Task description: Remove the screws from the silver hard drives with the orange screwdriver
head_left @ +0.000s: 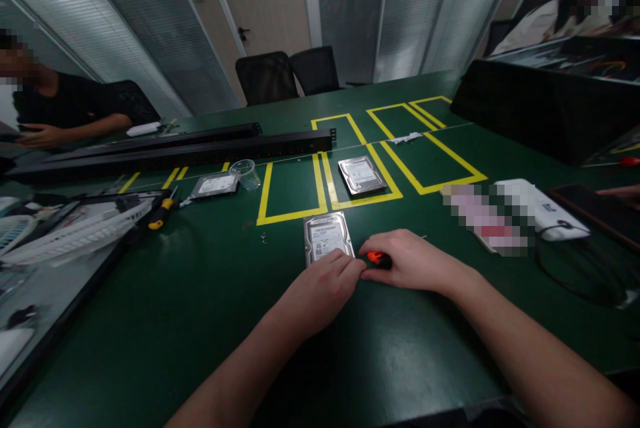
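A silver hard drive (326, 235) with a white label lies flat on the green table in front of me. My left hand (330, 285) is closed at its near right corner and covers the near end; the fingertips and the drive's edge under them are partly hidden. Just to the right, my right hand (403, 258) curls around a screwdriver (379, 257) with an orange and black handle. Its thin shaft pokes out behind the knuckles, pointing away from the drive. The fingertips of both hands meet beside the drive.
A second hard drive (361, 175) sits inside a yellow tape rectangle, and a third (216, 185) lies by a clear plastic cup (245, 175). Tiny screws (264, 239), a yellow-black screwdriver (163, 211), black rack strips (200, 151), a white power bank (543, 208) and a black case (540, 108) surround them. Two people sit nearby.
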The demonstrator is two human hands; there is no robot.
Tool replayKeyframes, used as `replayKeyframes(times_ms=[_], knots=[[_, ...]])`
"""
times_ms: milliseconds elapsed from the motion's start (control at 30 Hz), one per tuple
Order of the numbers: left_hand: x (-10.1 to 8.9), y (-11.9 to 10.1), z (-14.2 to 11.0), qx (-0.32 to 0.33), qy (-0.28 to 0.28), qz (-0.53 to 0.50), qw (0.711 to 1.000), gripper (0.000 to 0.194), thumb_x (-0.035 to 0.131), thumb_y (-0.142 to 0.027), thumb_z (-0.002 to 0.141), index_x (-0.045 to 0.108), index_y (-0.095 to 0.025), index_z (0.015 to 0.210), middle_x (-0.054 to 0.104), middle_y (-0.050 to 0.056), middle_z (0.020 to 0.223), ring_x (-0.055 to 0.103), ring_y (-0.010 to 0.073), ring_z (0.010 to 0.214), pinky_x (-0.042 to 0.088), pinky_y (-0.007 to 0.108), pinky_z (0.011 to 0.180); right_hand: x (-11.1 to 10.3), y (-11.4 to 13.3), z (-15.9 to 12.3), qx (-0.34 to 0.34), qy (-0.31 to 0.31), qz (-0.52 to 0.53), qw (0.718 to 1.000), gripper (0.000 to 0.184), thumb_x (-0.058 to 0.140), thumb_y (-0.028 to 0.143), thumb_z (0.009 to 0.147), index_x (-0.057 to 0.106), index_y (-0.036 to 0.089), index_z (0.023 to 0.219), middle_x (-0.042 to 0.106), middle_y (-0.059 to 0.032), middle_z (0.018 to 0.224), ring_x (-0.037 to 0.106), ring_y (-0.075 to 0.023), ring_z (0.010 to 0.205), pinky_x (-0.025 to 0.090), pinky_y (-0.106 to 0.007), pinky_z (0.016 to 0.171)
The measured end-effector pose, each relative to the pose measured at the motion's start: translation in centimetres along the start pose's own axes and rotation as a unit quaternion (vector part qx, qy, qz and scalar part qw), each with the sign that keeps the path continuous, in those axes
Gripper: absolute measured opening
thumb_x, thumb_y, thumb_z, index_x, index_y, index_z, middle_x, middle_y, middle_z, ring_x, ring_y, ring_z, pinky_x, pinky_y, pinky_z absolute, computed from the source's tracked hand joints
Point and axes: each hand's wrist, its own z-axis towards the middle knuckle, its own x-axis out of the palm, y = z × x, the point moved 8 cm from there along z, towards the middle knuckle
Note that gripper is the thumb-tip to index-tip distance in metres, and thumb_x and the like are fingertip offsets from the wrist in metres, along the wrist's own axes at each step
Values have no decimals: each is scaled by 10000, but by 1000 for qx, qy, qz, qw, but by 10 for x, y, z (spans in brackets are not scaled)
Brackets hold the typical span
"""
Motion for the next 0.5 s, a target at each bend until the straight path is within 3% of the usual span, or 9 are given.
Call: replayKeyframes(times_ms=[500], knots=[[0,2,-1,-13,0,-20,1000,113,518,-147,1083,595,-156,1167,665,73,1092,608,232,998,560,378,876,3,2,1,-6,3,-4,1000,181,712,373,951,747,209,1020,761,-54,931,717,-229,836,483,-320,733]])
